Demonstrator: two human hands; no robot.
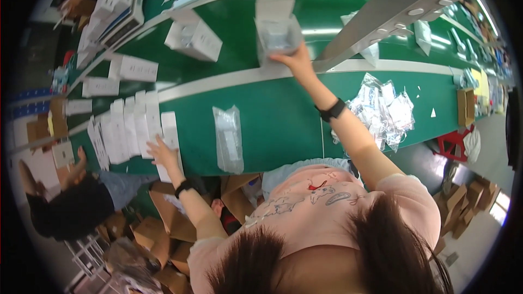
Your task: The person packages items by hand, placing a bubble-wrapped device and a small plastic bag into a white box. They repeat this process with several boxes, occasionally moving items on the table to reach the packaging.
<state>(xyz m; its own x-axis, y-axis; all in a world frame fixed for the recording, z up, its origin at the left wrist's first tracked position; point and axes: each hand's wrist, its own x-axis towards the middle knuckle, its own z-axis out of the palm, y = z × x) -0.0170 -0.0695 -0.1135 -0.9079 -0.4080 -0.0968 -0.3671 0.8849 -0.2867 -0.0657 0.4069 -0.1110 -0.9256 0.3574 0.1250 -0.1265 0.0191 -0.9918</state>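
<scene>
Several white cartons (117,133) line the left of the green worktop (283,125), their print too small to read. At the row's right end, the left grip (165,155) is spread open, holding nothing. Next lies a clear-wrapped packet (227,139). The right grip (296,61) clasps an open white box (277,32), left of a metal post (389,11). Farther right: heaped clear bags (381,110), then brown cardboard (463,204) on the floor.
</scene>
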